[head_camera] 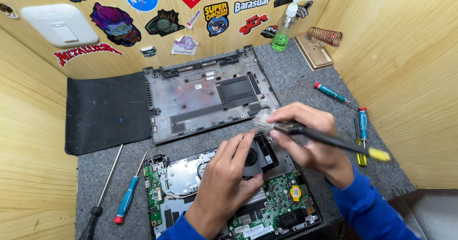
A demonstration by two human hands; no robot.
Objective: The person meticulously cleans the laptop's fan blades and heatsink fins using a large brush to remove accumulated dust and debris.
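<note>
An opened laptop (pixel 181 192) lies at the near edge of the grey mat, its green circuit board, heat pipe and black fan (pixel 257 155) exposed. My left hand (pixel 224 182) rests on the laptop with its fingertips at the fan's edge. My right hand (pixel 310 135) grips a black-handled brush (pixel 334 142) with a yellow end. The brush's pale bristles (pixel 263 120) sit just above the fan. Behind the laptop, its removed grey bottom cover (pixel 205 97) lies inside-up.
A black mat (pixel 105 111) lies at left. Two screwdrivers (pixel 126 197) rest left of the laptop, and others (pixel 360 125) lie at right. A pump bottle of green liquid (pixel 285 27) and a soldering stand with a coil (pixel 317 49) stand at the back. Wooden walls enclose the bench.
</note>
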